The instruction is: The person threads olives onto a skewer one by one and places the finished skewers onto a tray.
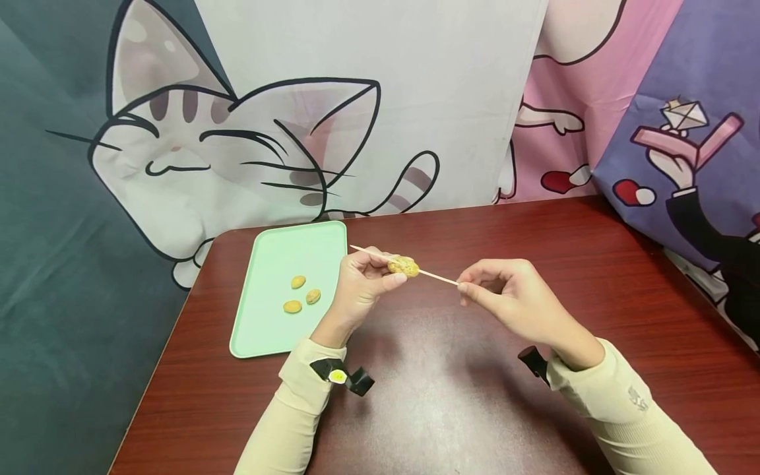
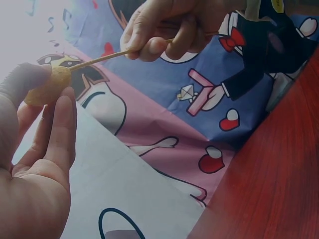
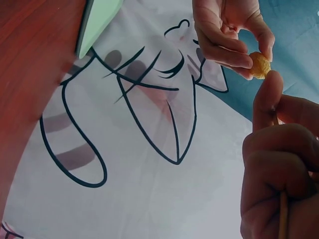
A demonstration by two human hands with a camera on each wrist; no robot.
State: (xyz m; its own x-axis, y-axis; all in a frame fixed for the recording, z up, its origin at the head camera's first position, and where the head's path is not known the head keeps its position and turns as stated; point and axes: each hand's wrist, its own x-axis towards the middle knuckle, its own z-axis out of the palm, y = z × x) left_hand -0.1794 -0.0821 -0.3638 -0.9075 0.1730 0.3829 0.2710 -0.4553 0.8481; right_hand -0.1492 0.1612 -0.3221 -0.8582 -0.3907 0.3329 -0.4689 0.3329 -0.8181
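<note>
A golden-yellow, lumpy food ball (image 1: 404,266) is pinched between the thumb and fingers of my left hand (image 1: 362,287). My right hand (image 1: 522,300) pinches a thin wooden skewer (image 1: 438,276) between thumb and fingertips, to the right of the ball. The skewer runs from the right hand to the ball, and its bare end comes out past the left fingers at the upper left. In the left wrist view the ball (image 2: 52,87) sits at the left fingertips. In the right wrist view the skewer's other end (image 3: 283,214) shows below the curled right fingers.
A pale green tray (image 1: 285,247) lies at the left of the dark red wooden table (image 1: 427,409), holding three smaller yellow-brown pieces (image 1: 313,296). Behind the table hangs a cloth (image 1: 463,99) printed with cartoon figures. Each wrist carries a small black camera mount (image 1: 359,381).
</note>
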